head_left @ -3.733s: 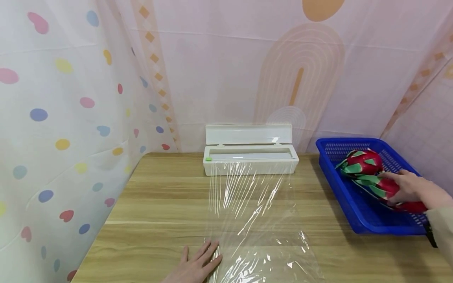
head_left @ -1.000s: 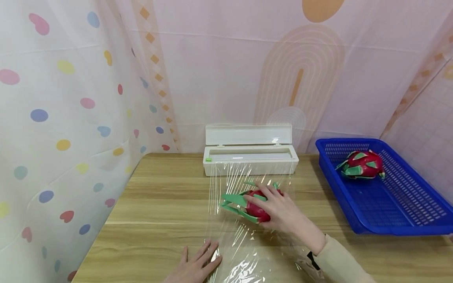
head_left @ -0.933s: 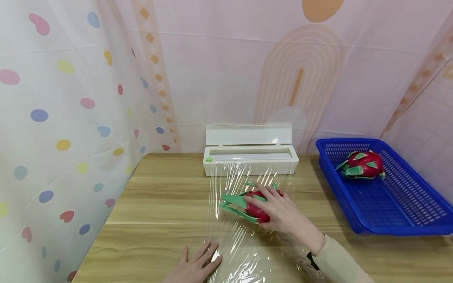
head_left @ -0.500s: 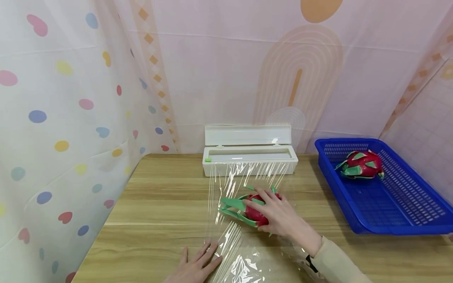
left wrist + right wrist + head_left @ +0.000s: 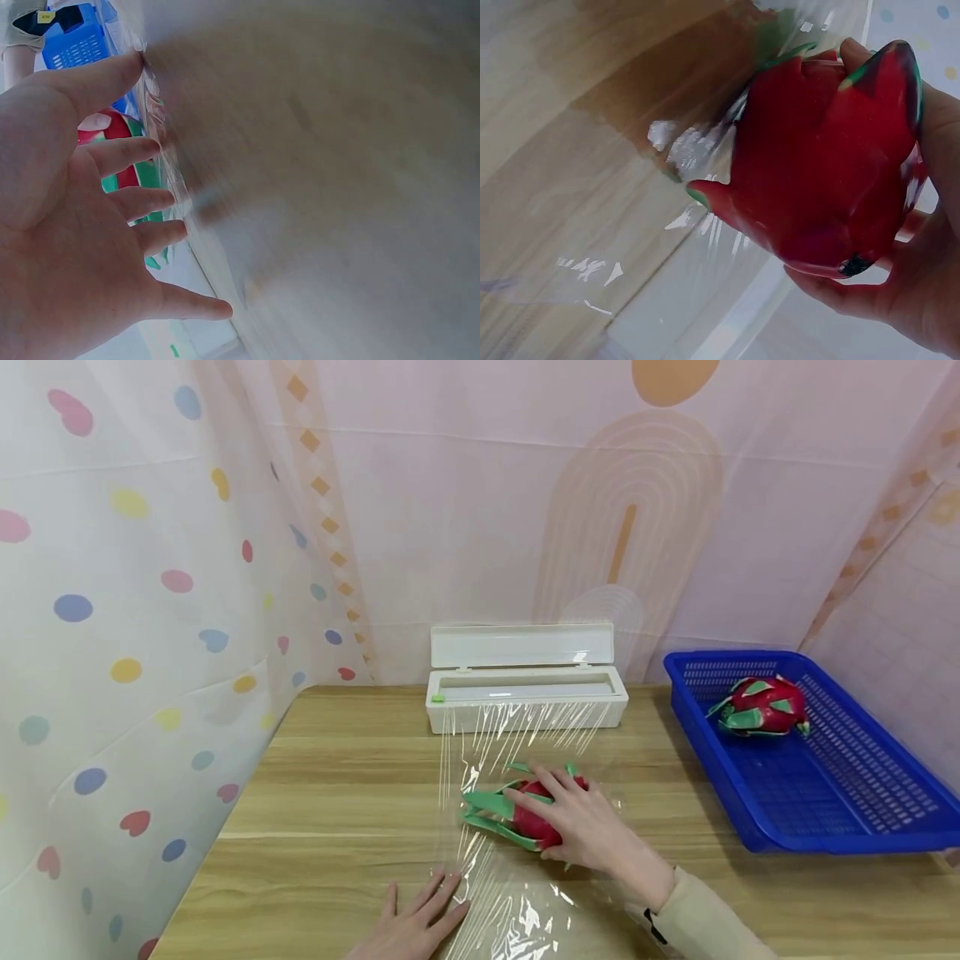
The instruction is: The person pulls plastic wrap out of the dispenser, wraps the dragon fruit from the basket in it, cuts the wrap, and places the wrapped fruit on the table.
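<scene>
My right hand (image 5: 592, 831) grips a red dragon fruit (image 5: 531, 823) with long green scales, fingers over its top. The fruit lies low over a sheet of clear cling film (image 5: 487, 893), its green tip towards the left. In the right wrist view the thumb and fingers curl round the fruit (image 5: 817, 165), close over the shiny film. My left hand (image 5: 416, 922) rests with spread fingers at the film's left edge near the front of the table. The left wrist view shows that palm (image 5: 82, 217) with its fingers extended, fingertips at the film.
The film runs out of a white dispenser box (image 5: 453, 720) with its lid raised, at the back of the wooden table (image 5: 322, 802). On the right stands a blue basket (image 5: 731, 793) holding a second dragon fruit (image 5: 768, 706). Patterned curtains (image 5: 450, 510) surround the table.
My right hand has brought the dragon fruit from the basket leftwards onto the film, then shifted it slightly towards me and left. The left hand has stayed in place.
</scene>
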`<state>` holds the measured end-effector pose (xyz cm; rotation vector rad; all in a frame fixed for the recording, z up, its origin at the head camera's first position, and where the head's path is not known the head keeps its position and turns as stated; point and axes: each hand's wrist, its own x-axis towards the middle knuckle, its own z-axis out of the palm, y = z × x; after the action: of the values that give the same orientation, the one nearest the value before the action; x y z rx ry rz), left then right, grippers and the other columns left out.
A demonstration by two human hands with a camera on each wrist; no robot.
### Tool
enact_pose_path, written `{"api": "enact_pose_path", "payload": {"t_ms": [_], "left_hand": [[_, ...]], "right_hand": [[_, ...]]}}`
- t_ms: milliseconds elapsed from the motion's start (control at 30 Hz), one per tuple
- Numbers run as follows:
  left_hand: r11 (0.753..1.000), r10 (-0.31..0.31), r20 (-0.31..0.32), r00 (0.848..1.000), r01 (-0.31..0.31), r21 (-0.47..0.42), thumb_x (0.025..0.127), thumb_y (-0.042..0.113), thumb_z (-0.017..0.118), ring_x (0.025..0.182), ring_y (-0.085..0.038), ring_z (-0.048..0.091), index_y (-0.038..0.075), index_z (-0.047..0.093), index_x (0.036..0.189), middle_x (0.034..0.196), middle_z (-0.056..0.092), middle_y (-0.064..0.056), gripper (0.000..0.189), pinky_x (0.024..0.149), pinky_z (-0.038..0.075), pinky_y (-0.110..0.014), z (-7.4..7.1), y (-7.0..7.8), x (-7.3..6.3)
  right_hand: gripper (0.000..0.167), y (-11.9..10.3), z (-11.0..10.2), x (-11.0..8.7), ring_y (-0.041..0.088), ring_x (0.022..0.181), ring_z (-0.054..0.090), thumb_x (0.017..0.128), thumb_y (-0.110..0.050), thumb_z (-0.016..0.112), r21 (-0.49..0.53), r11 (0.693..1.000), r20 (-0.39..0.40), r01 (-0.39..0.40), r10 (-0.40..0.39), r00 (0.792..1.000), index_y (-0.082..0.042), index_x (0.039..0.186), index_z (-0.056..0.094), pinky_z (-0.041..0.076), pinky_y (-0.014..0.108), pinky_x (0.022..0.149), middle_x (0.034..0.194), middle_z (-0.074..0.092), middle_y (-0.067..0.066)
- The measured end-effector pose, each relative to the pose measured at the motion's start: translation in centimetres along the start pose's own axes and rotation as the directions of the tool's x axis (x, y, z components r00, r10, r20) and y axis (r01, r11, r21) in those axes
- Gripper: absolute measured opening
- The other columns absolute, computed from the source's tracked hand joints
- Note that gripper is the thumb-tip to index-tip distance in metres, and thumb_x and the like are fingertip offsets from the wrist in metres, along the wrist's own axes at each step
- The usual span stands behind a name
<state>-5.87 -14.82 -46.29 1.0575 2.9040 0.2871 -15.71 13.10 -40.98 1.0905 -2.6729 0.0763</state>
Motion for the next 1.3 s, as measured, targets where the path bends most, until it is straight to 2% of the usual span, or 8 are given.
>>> {"api": "enact_pose_path", "payload": {"t_ms": [133, 333, 433, 567, 800, 1033, 1167, 1300], "left_hand": [[1.000, -0.001, 0.010, 1.000, 0.001, -0.001, 0.084, 0.071, 0.044, 0.132, -0.038, 0.043, 0.014, 0.053, 0.134, 0.146, 0.044, -0.016, 0.076, 0.083, 0.039, -0.074, 0.0, -0.1, 0.0], [1.000, 0.006, 0.011, 1.000, -0.006, -0.002, 0.085, 0.072, 0.043, 0.133, -0.038, 0.041, 0.014, 0.052, 0.135, 0.147, 0.043, -0.015, 0.077, 0.084, 0.038, -0.075, 0.0, -0.1, 0.0], [1.000, 0.022, -0.017, 1.000, -0.022, 0.019, 0.085, 0.071, 0.043, 0.132, -0.038, 0.043, 0.014, 0.052, 0.135, 0.146, 0.045, -0.014, 0.076, 0.083, 0.039, -0.074, 0.0, 0.0, 0.0], [0.998, 0.034, -0.028, 0.999, -0.032, 0.048, 0.085, 0.072, 0.042, 0.132, -0.036, 0.044, 0.014, 0.052, 0.135, 0.146, 0.046, -0.011, 0.077, 0.083, 0.039, -0.074, 0.1, 0.1, 0.1], [0.999, 0.023, 0.034, 0.999, -0.025, 0.038, 0.085, 0.072, 0.041, 0.133, -0.035, 0.043, 0.016, 0.050, 0.138, 0.146, 0.047, -0.009, 0.078, 0.084, 0.037, -0.075, 0.0, -0.2, 0.1], [0.996, 0.026, 0.033, 0.999, -0.028, 0.080, 0.085, 0.073, 0.040, 0.133, -0.033, 0.045, 0.017, 0.050, 0.137, 0.144, 0.049, -0.008, 0.077, 0.083, 0.039, -0.074, 0.0, -0.1, 0.1], [0.998, 0.013, 0.054, 0.998, -0.016, 0.060, 0.085, 0.074, 0.039, 0.135, -0.033, 0.042, 0.017, 0.048, 0.139, 0.147, 0.046, -0.008, 0.079, 0.086, 0.037, -0.075, -0.3, 0.0, 0.1], [0.999, 0.005, 0.065, 0.998, -0.009, 0.052, 0.086, 0.073, 0.037, 0.136, -0.034, 0.041, 0.018, 0.047, 0.140, 0.148, 0.045, -0.008, 0.077, 0.088, 0.034, -0.077, -0.4, 0.2, 0.0]], "right_hand": [[0.096, -0.3, 0.3, 0.0, 0.037, 0.130, 0.046, 0.063, -0.050, 0.082, -0.039, 0.999, 0.018, -0.009, 0.009, 1.000, -0.033, 0.145, 0.035, 0.045, 0.064, 0.091, 0.153, 0.033, 0.013], [0.084, -0.3, 0.0, -0.4, 0.039, 0.134, 0.041, 0.068, -0.057, 0.076, -0.053, 0.998, -0.046, 0.025, -0.028, 0.999, -0.032, 0.141, 0.043, 0.037, 0.068, 0.097, 0.152, 0.035, 0.013], [0.076, 0.0, -0.5, -0.8, 0.036, 0.136, 0.040, 0.074, -0.055, 0.072, -0.050, 0.998, -0.071, 0.042, -0.045, 0.996, -0.031, 0.141, 0.044, 0.035, 0.065, 0.102, 0.152, 0.036, 0.011], [0.075, 0.5, -1.2, -2.1, 0.032, 0.137, 0.040, 0.078, -0.051, 0.071, -0.045, 0.998, -0.104, 0.034, -0.039, 0.994, -0.026, 0.143, 0.042, 0.036, 0.062, 0.103, 0.152, 0.037, 0.008], [0.081, 1.9, -1.2, -5.7, 0.033, 0.133, 0.043, 0.075, -0.045, 0.075, -0.088, 0.995, -0.168, 0.041, -0.055, 0.984, -0.016, 0.143, 0.042, 0.043, 0.051, 0.102, 0.149, 0.041, 0.012], [0.083, 2.8, -0.3, -9.0, 0.031, 0.127, 0.051, 0.074, -0.047, 0.074, -0.122, 0.991, -0.139, 0.056, -0.073, 0.988, -0.014, 0.143, 0.042, 0.050, 0.048, 0.093, 0.145, 0.046, 0.013], [0.082, 3.1, -0.2, -10.8, 0.027, 0.123, 0.055, 0.075, -0.050, 0.072, -0.103, 0.993, -0.114, 0.056, -0.067, 0.991, -0.014, 0.143, 0.043, 0.048, 0.041, 0.096, 0.143, 0.050, 0.010], [0.069, 3.5, -0.5, -12.3, 0.023, 0.116, 0.060, 0.078, -0.053, 0.067, -0.083, 0.989, -0.043, 0.126, -0.130, 0.991, -0.020, 0.137, 0.051, 0.052, 0.045, 0.088, 0.137, 0.056, 0.006]]}}
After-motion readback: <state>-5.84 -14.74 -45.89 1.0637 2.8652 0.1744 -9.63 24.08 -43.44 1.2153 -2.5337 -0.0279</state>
